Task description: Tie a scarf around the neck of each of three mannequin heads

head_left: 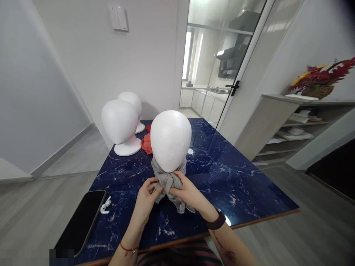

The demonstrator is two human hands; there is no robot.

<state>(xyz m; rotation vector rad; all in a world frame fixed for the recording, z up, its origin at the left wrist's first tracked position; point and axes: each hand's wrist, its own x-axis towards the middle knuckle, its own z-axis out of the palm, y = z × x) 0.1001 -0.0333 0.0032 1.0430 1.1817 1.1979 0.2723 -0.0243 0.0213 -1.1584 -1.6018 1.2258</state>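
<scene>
A white foam mannequin head [170, 138] stands upright in front of me, with a grey scarf [169, 181] wrapped around its neck and knotted or crossed at the front. My left hand [149, 190] pinches the scarf at the left of the knot. On the other side, my right hand [187, 190] grips the scarf between thumb and fingers, close under the head's chin. The loose ends of the scarf hang down onto the table. The mannequin's base is hidden behind the cloth and my hands.
The dark blue marbled table [222, 173] carries two more mannequin heads, a nearer one [120, 123] and a farther one [133, 101]. Red cloth [146, 143] lies beside them. A black phone [81, 221] and white earbuds [105, 205] lie at the left edge. A shelf [294, 122] stands right.
</scene>
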